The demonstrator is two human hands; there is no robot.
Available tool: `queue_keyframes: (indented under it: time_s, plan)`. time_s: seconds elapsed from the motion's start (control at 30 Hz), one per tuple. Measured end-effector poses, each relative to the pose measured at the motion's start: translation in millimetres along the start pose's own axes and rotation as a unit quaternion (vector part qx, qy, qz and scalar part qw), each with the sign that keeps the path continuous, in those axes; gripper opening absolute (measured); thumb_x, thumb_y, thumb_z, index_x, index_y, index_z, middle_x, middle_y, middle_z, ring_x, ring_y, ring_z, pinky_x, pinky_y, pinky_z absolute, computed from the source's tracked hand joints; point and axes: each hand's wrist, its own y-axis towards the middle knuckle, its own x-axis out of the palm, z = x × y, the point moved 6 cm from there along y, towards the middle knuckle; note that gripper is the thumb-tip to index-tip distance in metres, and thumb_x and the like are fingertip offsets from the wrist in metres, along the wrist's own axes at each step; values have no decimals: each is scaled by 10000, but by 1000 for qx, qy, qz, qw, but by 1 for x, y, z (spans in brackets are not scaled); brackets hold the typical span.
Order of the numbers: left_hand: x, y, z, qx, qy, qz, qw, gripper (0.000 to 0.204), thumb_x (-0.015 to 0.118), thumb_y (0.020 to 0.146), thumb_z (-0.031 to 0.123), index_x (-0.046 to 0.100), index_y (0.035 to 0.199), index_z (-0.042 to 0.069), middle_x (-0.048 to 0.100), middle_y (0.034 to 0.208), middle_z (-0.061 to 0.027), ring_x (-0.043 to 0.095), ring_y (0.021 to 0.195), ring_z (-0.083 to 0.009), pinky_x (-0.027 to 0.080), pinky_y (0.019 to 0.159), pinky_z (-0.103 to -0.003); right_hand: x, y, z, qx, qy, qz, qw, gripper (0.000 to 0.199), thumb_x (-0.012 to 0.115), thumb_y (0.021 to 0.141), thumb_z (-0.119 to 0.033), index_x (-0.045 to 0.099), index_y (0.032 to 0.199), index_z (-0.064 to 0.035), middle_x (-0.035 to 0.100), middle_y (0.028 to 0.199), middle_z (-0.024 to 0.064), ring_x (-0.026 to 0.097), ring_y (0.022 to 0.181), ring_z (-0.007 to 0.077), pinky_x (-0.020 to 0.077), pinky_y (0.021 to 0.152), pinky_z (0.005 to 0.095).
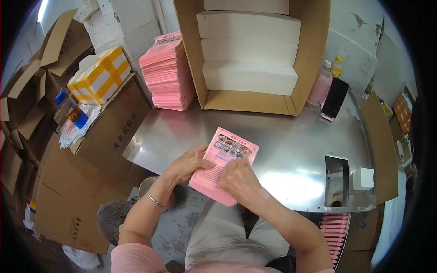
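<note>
A thick bundle of pink printed cards [231, 150], with small food pictures on its top face, is held tilted over the near edge of the metal table [282, 150]. My left hand [187, 164] grips its left side, thumb lying on the top face and fingers around the edge. On the bundle's right side rests my right hand [240, 177], its fingers curled in against the printed face. The fingertips of the right hand are partly hidden. A tall stack of similar pink cards [169, 77] stands at the back left of the table.
An upright carton [251, 101] with white paper blocks stands at the back. A pink bottle [320, 84] and black phone [334, 98] are beside it. A white box [363, 179] sits near a table opening [336, 182]. Cartons [127, 116] and a fan [112, 217] lie left.
</note>
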Motion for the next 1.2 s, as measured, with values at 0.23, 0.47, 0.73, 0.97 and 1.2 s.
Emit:
queue_keyframes:
  time_s: [0.23,0.47,0.73,0.97,1.2]
  plan:
    - [-3,-1,-7,26,-26,18,999,617,679,787,-87,460,1363,-47,614,1270,-158,631,1153,-238,517,1016,-357,3,-13,15,23,119,124,985,236,652,657,-8,613,879,62,603,837,170,625,758,292,567,594,328]
    - [5,-5,-1,36,-8,17,999,627,682,804,-89,446,1382,-32,616,1291,-143,627,1168,-223,508,1030,-366,8,-1,-1,-46,33,-25,998,103,657,655,-41,652,728,32,623,820,170,653,765,288,543,574,382]
    - [1,-9,-4,66,11,35,997,624,687,807,-83,435,1376,-37,610,1291,-151,626,1169,-220,507,1024,-360,7,7,3,-50,115,8,992,52,677,683,-83,666,714,-42,635,719,139,671,732,295,521,565,388]
    - [8,-10,3,58,2,24,998,664,706,783,-78,435,1389,-36,634,1255,-143,639,1147,-222,519,1008,-352,28,-32,56,304,742,91,591,123,706,850,-64,679,812,50,657,695,91,598,616,139,485,564,288]
    - [38,-19,-17,36,-81,-39,995,738,728,768,-89,416,1431,-5,618,1291,-132,624,1171,-212,497,1041,-358,39,-80,105,296,774,37,559,125,762,866,-65,739,876,58,721,758,74,608,632,47,435,569,171]
